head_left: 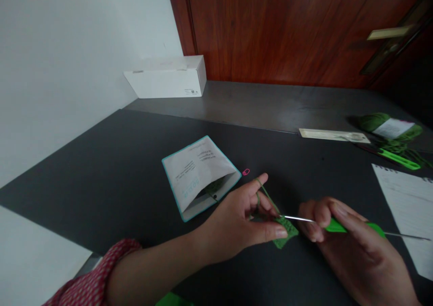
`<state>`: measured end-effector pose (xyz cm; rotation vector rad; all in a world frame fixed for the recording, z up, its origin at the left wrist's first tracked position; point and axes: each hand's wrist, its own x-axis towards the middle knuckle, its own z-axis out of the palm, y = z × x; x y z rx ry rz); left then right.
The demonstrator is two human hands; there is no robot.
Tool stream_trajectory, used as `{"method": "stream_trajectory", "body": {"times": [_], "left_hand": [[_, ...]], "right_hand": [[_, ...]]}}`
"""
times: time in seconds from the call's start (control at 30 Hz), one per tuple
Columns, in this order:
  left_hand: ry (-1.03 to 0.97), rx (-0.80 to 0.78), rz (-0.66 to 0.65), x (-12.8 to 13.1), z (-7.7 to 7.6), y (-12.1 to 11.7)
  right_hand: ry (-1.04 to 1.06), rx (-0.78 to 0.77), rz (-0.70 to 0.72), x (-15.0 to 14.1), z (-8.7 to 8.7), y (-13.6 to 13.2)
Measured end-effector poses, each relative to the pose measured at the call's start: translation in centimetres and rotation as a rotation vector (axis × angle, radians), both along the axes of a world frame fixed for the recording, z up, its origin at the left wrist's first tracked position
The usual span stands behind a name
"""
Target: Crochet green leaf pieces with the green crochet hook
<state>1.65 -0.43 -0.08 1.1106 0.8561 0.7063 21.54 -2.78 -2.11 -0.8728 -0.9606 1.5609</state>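
Between the thumb and fingers of my left hand [245, 220] is a small green crochet piece [286, 234]. A strand of green yarn [269, 197] runs over the raised index finger down to the piece. My right hand [355, 247] is closed around the green handle of a crochet hook [336, 226]. The hook's metal shaft points left, its tip at the top edge of the piece; another thin metal end sticks out to the right. Left of my hands lies a white pouch with a teal border [191, 173], its mouth gaping, with green yarn [213, 187] inside.
A pink stitch marker [246, 172] lies beside the pouch. At the right are a green yarn ball [372, 121], a long flat packet [333, 135], a bright green tool [399, 159] and a notebook [406, 202]. A white box [165, 82] stands at the back by the wall.
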Motion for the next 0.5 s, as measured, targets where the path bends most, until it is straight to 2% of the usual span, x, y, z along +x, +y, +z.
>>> {"method": "stream_trajectory", "body": {"times": [0.17, 0.5], "left_hand": [[0.000, 0.030, 0.034, -0.01, 0.11, 0.00], [0.079, 0.165, 0.001, -0.33, 0.01, 0.19]], "right_hand": [[-0.011, 0.057, -0.005, 0.36, -0.22, -0.05], [-0.046, 0.105, -0.004, 0.61, -0.78, -0.48]]}}
